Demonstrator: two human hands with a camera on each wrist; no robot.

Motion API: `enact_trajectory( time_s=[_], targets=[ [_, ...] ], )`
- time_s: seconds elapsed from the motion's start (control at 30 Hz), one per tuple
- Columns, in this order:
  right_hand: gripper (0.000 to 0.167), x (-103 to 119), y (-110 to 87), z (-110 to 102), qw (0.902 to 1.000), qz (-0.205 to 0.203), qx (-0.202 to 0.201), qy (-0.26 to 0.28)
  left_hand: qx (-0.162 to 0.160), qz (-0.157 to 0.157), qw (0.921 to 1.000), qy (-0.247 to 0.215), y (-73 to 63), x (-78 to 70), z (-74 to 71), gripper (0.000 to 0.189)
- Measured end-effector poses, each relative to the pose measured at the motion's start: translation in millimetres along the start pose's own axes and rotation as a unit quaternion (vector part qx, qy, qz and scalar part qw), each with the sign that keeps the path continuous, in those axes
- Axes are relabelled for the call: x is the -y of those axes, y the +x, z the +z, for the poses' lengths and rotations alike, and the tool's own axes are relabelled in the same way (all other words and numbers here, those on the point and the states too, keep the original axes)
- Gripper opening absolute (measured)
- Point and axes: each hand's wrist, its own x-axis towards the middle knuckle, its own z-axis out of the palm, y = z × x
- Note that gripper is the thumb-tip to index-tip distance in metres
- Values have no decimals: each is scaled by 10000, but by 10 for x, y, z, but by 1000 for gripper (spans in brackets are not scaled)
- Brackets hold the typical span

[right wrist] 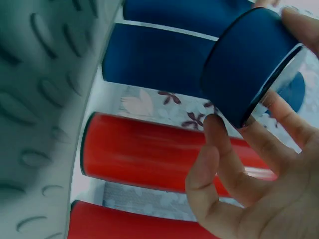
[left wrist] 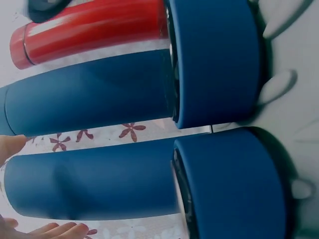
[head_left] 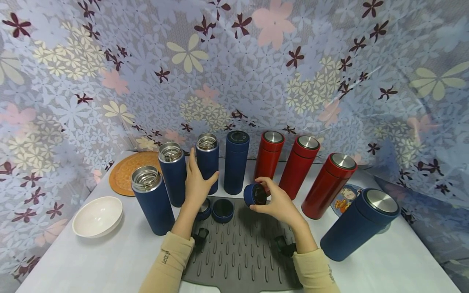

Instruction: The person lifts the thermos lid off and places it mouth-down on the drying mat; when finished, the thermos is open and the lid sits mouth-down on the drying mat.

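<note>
One lid (head_left: 254, 194), mid-frame, pinched by the right hand (head_left: 277, 202); left hand (head_left: 198, 185), fingers apart, beside open flask (head_left: 208, 160) upper centre (contact unclear). Probably capping; next calls for levelling lid over a flask.

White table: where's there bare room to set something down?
Bare: the table at front left, between the white bowl and the grey mat; the mat's front middle; and the table's front right, nearer than the wide blue flask. Crowded: the back row of bottles, and the mat's back left, where two lids sit.
</note>
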Motion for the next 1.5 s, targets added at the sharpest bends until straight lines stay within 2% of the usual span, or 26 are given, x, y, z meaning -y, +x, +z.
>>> enact_trajectory(
  time_s=[0.17,0.33,0.47,0.6,0.77,0.9,1.03,1.17,1.33,1.5],
  targets=[
    [68,-12,27,116,9988,92,31,-489,-2,72,10000,-10,-90,8,-25,98],
    [66,-49,59,193,9978,19,220,-631,27,191,9998,14,-152,-1,-47,94],
    [65,-73,67,242,9963,23,385,-774,11,164,9998,61,-181,-20,-48,92],
    [62,-96,81,281,9931,-23,566,-1023,-195,177,9997,22,-181,-23,-31,85],
    [59,-130,98,323,9891,-89,821,-1216,-560,418,9975,87,-162,-10,1,66],
    [61,-154,96,355,9860,-155,882,-1403,-592,491,9970,87,-165,-8,8,60],
    [63,-168,96,388,9841,-240,858,-1537,-402,749,9964,60,-172,-12,6,52],
    [65,-181,92,421,9820,-267,840,-1669,-13,995,9950,65,-171,-3,-10,43],
    [64,-178,88,447,9800,-124,977,-1730,636,1012,9926,217,-167,19,-50,33],
    [64,-159,91,462,9786,-55,1046,-1771,909,1054,9896,355,-163,26,-76,31]
  ],
)
